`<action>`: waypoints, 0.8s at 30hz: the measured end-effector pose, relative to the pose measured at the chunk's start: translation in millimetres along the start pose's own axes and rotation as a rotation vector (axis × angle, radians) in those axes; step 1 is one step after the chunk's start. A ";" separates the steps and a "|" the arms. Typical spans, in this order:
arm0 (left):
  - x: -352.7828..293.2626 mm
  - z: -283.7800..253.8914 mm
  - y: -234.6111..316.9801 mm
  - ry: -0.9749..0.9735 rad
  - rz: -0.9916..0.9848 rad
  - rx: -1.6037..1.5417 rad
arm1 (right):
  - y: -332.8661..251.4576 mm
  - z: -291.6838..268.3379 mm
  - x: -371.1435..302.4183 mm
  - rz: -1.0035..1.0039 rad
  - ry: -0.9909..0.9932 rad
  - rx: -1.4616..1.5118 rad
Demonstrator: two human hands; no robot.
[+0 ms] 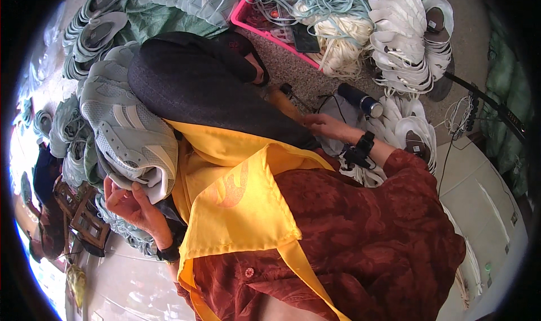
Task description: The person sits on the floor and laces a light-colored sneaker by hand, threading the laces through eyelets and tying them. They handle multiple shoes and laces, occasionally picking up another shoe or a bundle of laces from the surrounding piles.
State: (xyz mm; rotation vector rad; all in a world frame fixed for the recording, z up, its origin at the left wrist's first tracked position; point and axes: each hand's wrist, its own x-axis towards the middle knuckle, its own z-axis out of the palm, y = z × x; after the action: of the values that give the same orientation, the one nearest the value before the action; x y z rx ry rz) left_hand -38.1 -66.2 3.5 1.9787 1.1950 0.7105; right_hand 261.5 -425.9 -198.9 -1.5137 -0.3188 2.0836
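Shoe tops [107, 33] in pale gray-green sit in bunches along the left side of the head view. Near the top is a pink box [267, 34] with blue laces [332, 2] and cream laces [344, 36] heaped up in it. White shoe tops [397, 42] are stacked to the right of the box. A dark round bottle [358, 98] lies below them, near the right hand [329, 127].

A bent leg [191, 84] in dark pants is in the way between the two hands, and a yellow apron [236, 208] is bunched beside it. The gray striped shoe top [127, 118] is left of the apron, with its back opening turned down toward the left hand [132, 208]. The left thumb and fingers are bent and touch the rim of that opening; I cannot tell if they pinch it. The right fingers are partly hidden by the leg, so I cannot tell how far open they are or if they hold anything.
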 end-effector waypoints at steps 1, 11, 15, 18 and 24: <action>0.8 0.7 0.9 0.001 0.000 -0.003 | -1.3 5.2 -5.2 0.006 -0.001 -0.012; -0.8 -2.1 -0.1 -0.001 0.020 -0.004 | 29.3 21.3 -4.9 -0.106 0.010 0.134; -0.3 -1.1 4.3 0.006 0.004 0.020 | -1.9 18.1 -17.1 -0.039 -0.019 0.085; -1.1 0.3 6.4 0.010 -0.008 0.029 | 28.4 14.6 -1.7 -0.072 -0.035 0.090; 1.0 2.3 6.9 0.017 -0.010 0.040 | 22.6 6.0 6.5 -0.060 -0.014 0.182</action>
State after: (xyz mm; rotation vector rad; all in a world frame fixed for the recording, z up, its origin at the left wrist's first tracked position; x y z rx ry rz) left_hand -32.4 -68.2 7.7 2.0025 1.2370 0.7046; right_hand 248.0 -440.3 -213.1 -1.3672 -0.1723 2.0183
